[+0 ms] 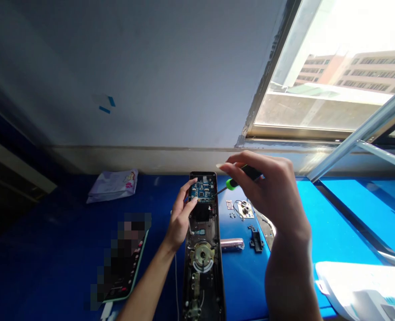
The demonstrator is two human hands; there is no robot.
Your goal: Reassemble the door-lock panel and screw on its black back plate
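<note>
A long black housing (219, 267), open-faced like an electronic lock body, lies lengthwise in front of me with a blue circuit board (204, 191) at its far end. My left hand (179, 225) reaches in from the left, its thumb and index finger on the board, steadying it. Above and to the right, my right hand (267, 191) grips a screwdriver (231, 183) with a green collar and dark handle. The slanted shaft points left, its tip at the board's right edge; contact with a screw is too small to see. A round metal mechanism (203, 255) sits lower in the housing.
Right of the housing lie small screws (232, 215), a metal part with wires (246, 209), a black plastic bracket (257, 241) and a pinkish cylinder (232, 244). A phone (126, 267) and purple pouch (113, 185) are left; a white plastic item (361, 285) is right.
</note>
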